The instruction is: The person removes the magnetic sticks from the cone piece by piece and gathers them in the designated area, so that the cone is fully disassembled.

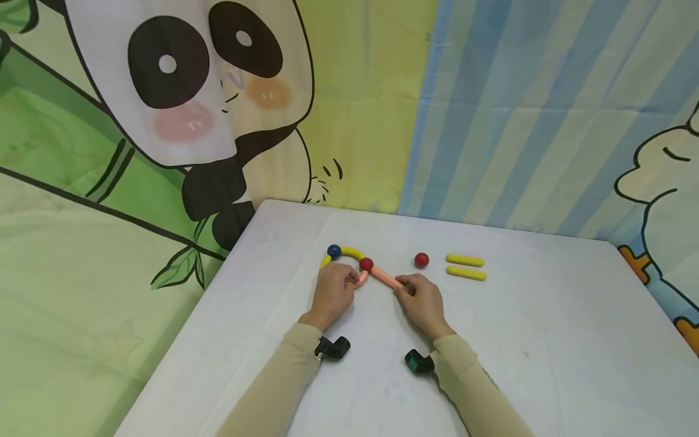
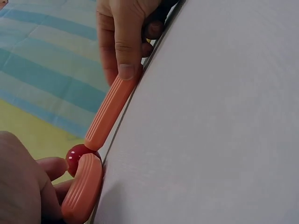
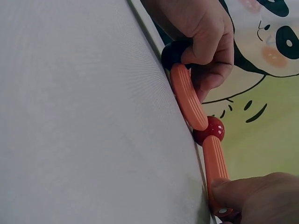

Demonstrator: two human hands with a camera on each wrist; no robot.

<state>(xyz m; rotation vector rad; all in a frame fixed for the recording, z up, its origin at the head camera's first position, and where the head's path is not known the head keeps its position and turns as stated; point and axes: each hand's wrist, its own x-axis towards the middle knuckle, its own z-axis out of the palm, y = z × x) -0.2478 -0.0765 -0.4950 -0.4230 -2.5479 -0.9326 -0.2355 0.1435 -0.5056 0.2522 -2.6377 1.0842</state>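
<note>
On the table lies a joined ring of sticks and balls. My left hand [image 1: 334, 291] holds it at its near left, by a curved orange stick [image 3: 187, 95]. The thumb lies on a dark ball [image 3: 172, 53] at one end of that stick; the hand hides this ball in the head view. The stick's other end meets a red ball [image 1: 366, 264]. From that ball a straight orange stick [image 1: 386, 278] runs right, its far end pinched between thumb and fingers of my right hand [image 1: 423, 302]. Curved yellow sticks [image 1: 352, 252] and a blue ball [image 1: 334, 250] form the ring's far side.
Beyond my right hand, a loose red ball [image 1: 422, 260] rests on the white table [image 1: 546, 340]. Two straight yellow sticks [image 1: 465, 260] lie side by side to its right. A printed curtain [image 1: 360, 103] hangs behind the table's back edge.
</note>
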